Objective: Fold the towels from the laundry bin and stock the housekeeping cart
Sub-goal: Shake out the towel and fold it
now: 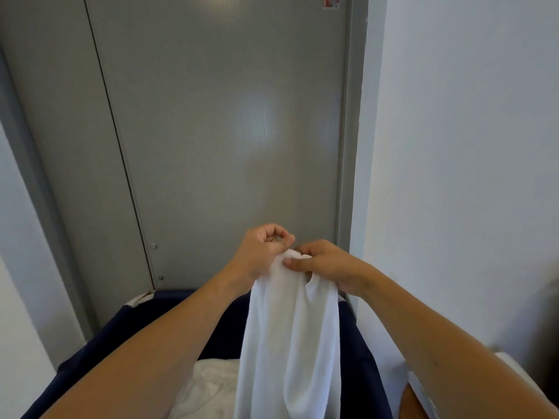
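Both hands were raised in front of a grey door (217,131), holding a white towel (290,343) by its top edge. The left hand (263,252) had its fingers curled round the cloth at the upper corner; the right hand (320,264) pinched the same edge just beside it, thumb on top. The towel hung straight down in loose folds over a dark blue laundry bin (99,343), where more white linen (208,385) lay crumpled. A pale wall (469,146) stood to the right.

The towel (290,343) runs off the bottom edge, perhaps hiding bin (99,352) contents.
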